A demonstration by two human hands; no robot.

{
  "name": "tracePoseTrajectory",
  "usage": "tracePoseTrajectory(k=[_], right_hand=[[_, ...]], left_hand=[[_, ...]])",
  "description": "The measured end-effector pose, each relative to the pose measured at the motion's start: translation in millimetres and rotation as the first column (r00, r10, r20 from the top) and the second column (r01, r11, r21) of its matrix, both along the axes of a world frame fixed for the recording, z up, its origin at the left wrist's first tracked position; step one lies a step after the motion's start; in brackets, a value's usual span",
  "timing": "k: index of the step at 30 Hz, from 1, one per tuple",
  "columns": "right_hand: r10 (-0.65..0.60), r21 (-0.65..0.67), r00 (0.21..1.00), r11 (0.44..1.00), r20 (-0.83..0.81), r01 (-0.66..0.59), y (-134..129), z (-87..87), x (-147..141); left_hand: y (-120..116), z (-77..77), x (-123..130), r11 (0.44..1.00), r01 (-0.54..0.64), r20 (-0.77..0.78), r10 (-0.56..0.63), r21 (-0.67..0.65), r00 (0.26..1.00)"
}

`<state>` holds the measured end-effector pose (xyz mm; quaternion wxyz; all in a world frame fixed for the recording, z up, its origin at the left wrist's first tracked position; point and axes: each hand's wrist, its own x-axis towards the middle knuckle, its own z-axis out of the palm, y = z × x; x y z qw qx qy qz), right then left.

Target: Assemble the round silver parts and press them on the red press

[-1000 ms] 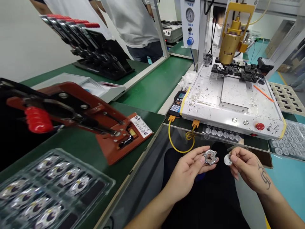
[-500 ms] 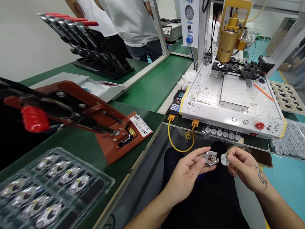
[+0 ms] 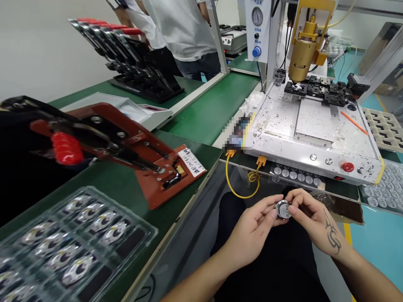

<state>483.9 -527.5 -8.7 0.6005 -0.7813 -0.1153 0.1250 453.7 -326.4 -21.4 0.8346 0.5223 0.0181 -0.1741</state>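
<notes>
Over my lap, my left hand [image 3: 255, 228] pinches a small round metal watch case [image 3: 277, 205] by its edge between thumb and fingers. A round silver sticker [image 3: 284, 210] with dark print lies over the case's opening. My right hand [image 3: 310, 216], tattooed at the wrist, is closed on the right edge of that sticker with thumb and fingertips. Whether the sticker is fully seated in the case cannot be made out. The fingers hide the right side of both pieces.
On the left bench are a clear tray [image 3: 147, 235] of shiny metal parts and a brown toggle-clamp fixture [image 3: 147, 186]. Ahead stands a white bench machine [image 3: 277, 147] with a gold cylinder [image 3: 302, 61]. Sticker sheets [image 3: 382, 188] lie beside it; a yellow cable [image 3: 228, 180] hangs below.
My right hand has moved left, bringing the sticker from beside the watch case onto its opening. The left hand still grips the case. The camera view has shifted slightly.
</notes>
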Motion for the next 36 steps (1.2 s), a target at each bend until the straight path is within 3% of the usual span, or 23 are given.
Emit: tracePoseTrajectory(k=[14,23,28,30,34,36], right_hand=[[0.003,-0.005,1.000,1.000,0.018,-0.003,2,-7.9,-2],[-0.042,-0.096,0.982,0.994,0.182,0.060,6,-15.2,-6],[-0.045,-0.202,0.940,0.972,0.340,0.119,5,-30.6,-7],[-0.044,-0.216,0.933,0.968,0.356,0.128,3,-36.9,-6],[0.149,-0.217,0.885,0.975,0.440,-0.056,5,-40.8,1],[0.130,-0.158,0.894,0.985,0.428,-0.068,9,-38.1,4]], left_hand=[[-1,-2.6,-2,0.994,0.009,0.062,-0.015,0.106,0.998],[-7,-10.7,-6,0.971,-0.023,0.157,-0.015,0.238,0.987],[-8,-20.9,-8,0.932,-0.096,0.220,0.019,0.348,0.975],[-4,-20.3,-6,0.917,-0.082,0.250,-0.020,0.391,0.968],[13,-11.0,2,0.806,-0.044,0.362,-0.216,0.590,0.907],[18,-5.2,6,0.801,-0.070,0.387,-0.209,0.595,0.898]])
